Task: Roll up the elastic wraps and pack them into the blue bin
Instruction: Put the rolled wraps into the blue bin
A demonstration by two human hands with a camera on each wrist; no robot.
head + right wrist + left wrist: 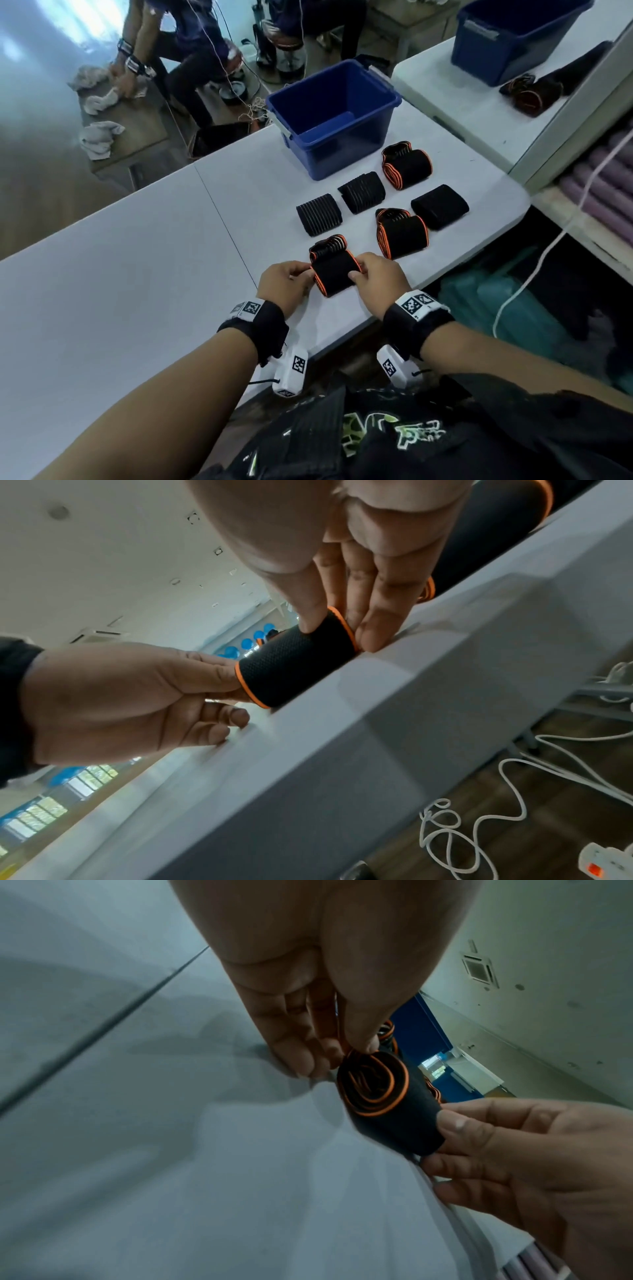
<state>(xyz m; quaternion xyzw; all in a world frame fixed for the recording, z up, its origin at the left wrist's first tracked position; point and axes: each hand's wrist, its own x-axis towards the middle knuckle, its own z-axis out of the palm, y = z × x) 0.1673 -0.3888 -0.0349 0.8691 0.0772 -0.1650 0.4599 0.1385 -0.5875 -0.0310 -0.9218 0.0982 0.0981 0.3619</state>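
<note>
Your hands work just inside the near edge of the pale grey counter (pixel 144 260), whose rounded corner drops off beyond your right hand (pixel 375 279); wide bare surface opens past your left hand (pixel 286 282). Between them lies the rolled black elastic wrap with orange edging (pixel 334 272), resting on the counter. Your left fingertips (pixel 363 1042) pinch its coiled end; your right thumb (pixel 455 1123) and fingers clasp the opposite end. Five more wraps lie ahead, and beyond them stands the blue plastic bin (pixel 342 137).
</note>
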